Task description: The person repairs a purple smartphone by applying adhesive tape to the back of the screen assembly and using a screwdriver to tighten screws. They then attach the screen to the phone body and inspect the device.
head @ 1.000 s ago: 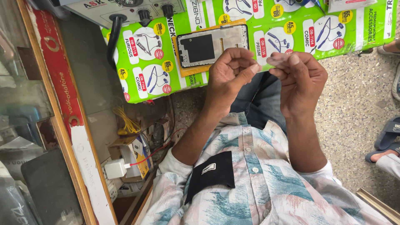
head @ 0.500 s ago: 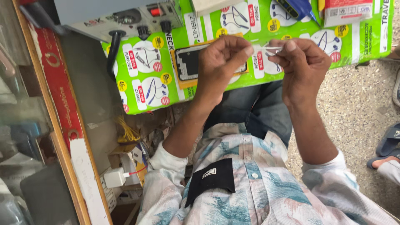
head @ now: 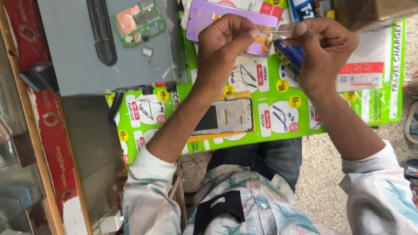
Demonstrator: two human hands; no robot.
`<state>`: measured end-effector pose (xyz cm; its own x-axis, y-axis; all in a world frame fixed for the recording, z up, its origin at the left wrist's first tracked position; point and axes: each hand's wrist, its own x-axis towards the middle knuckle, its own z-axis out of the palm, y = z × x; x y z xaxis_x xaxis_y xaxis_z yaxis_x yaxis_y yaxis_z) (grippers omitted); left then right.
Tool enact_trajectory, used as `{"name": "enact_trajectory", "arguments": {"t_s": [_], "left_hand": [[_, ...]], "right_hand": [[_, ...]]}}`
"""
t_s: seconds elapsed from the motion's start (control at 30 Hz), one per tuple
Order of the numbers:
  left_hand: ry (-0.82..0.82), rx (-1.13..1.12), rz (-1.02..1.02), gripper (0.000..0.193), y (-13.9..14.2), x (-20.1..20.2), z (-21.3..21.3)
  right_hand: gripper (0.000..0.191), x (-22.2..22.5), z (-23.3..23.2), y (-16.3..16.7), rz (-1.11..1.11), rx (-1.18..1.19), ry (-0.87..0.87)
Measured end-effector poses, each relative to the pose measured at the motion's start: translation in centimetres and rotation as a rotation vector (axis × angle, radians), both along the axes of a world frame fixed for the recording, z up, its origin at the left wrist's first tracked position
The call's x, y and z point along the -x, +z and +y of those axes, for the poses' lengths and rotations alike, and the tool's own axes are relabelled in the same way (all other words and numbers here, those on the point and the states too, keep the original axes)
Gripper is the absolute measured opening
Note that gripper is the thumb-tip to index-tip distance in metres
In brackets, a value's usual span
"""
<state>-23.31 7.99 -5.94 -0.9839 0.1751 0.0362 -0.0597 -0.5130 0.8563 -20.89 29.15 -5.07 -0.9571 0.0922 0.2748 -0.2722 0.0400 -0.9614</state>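
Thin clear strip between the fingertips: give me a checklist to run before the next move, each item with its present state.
1. Thin clear strip gripped at both ends by left hand and right hand: ok.
2. Strip taut and untwisted: cannot tell, too thin and see-through.
3. Strip held clear of the green mat: ok.
4. Phone frame flat on the mat, uncovered: ok.
5. Green circuit board out of the hands' way, on the grey box: ok.
6. Strip clean: cannot tell.
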Motion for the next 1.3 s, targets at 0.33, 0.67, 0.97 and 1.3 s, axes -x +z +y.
{"name": "enact_trajectory", "arguments": {"t_s": [0.33, 0.67, 0.97, 1.3], "left_hand": [[-0.099, -0.02, 0.042, 0.006, -1.8, 0.2, -1.3], [-0.121, -0.048, 0.051, 0.008, -1.5, 0.3, -1.2], [-0.081, 0.111, 0.059, 0.021, 0.3, 0.3, -0.7], [-0.047, 0.108, 0.175, 0.013, 7.7, -0.7, -0.9]], "right_hand": [[0.014, 1.0, -0.1, -2.6, 0.053, 0.113, 0.012], [0.019, 0.5, 0.2, -3.6, 0.167, 0.002, -0.027], [0.014, -0.4, 0.7, -1.7, 0.075, -0.132, -0.085], [0.017, -0.2, 0.2, 5.5, 0.269, -0.129, 0.042]]}}
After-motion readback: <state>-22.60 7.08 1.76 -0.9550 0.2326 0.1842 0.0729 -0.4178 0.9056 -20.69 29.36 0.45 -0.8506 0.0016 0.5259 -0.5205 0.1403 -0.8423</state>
